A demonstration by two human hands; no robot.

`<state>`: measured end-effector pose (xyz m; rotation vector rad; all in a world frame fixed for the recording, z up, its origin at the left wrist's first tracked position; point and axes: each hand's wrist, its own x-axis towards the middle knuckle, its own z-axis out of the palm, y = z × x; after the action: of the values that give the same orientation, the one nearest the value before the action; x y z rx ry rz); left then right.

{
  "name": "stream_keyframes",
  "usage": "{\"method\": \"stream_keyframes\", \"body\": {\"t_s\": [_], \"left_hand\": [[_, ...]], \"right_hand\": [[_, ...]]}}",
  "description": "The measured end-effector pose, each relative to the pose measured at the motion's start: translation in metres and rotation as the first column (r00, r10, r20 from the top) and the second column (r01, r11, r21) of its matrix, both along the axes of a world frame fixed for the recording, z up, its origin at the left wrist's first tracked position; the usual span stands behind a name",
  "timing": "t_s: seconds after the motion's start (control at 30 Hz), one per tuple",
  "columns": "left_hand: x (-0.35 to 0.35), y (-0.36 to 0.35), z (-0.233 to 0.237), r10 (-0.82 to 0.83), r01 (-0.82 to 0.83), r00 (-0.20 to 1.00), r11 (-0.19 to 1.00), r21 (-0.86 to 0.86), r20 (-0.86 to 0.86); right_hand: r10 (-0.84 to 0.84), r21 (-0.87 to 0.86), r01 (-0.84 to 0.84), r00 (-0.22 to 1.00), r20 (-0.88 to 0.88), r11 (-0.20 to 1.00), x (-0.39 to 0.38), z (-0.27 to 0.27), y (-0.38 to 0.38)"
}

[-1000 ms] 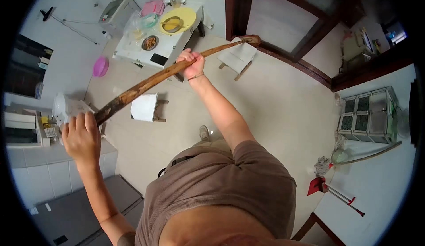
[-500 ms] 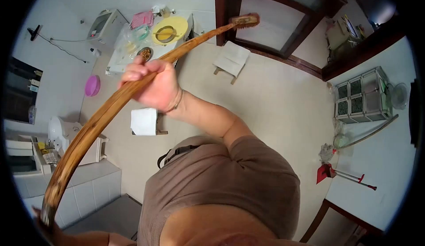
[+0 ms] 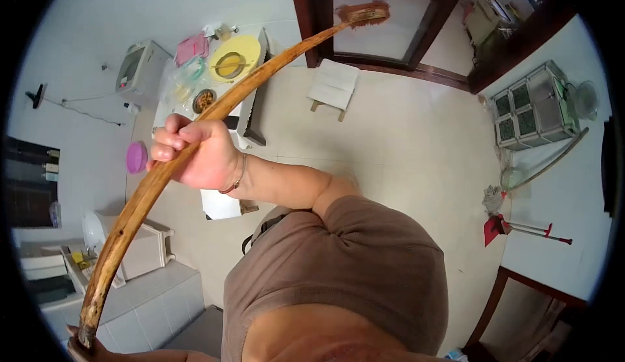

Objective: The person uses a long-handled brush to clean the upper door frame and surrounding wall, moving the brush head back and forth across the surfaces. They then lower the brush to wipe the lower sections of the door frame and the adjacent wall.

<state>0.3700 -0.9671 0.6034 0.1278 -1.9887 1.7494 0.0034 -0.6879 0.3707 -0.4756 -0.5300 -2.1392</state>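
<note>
A long, curved wooden stick (image 3: 257, 79) runs diagonally from the lower left to the upper right. A reddish bristly head (image 3: 364, 14) is at its far end, before the glass door. My right hand (image 3: 198, 153) is closed around the middle of the stick, palm side towards me. Down at the lower left edge, my left hand (image 3: 81, 348) holds the stick's dark near end; its fingers are partly hidden and in shadow.
A table (image 3: 244, 111) bears a yellow tray (image 3: 250, 48), a bowl of brown food (image 3: 204, 99) and plastic bags. Two white-topped stools (image 3: 335, 83) stand on the floor. A pink basin (image 3: 137, 157) is at left; a metal-framed cabinet (image 3: 534, 108) and red dustpan (image 3: 493, 228) are at right.
My right hand has moved left and down in view with the stick. The bristly head is slightly higher before the door, and the stick's near end sits lower. The whole view has shifted.
</note>
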Motion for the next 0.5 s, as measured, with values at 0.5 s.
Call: {"method": "stream_keyframes", "body": {"t_s": [0.5], "left_hand": [[-0.337, 0.185, -0.087, -0.52, 0.507, 0.853, 0.804, 0.31, -0.047]], "right_hand": [[-0.189, -0.019, 0.211, 0.91, 0.37, 0.977, -0.189, -0.136, 0.114]]}}
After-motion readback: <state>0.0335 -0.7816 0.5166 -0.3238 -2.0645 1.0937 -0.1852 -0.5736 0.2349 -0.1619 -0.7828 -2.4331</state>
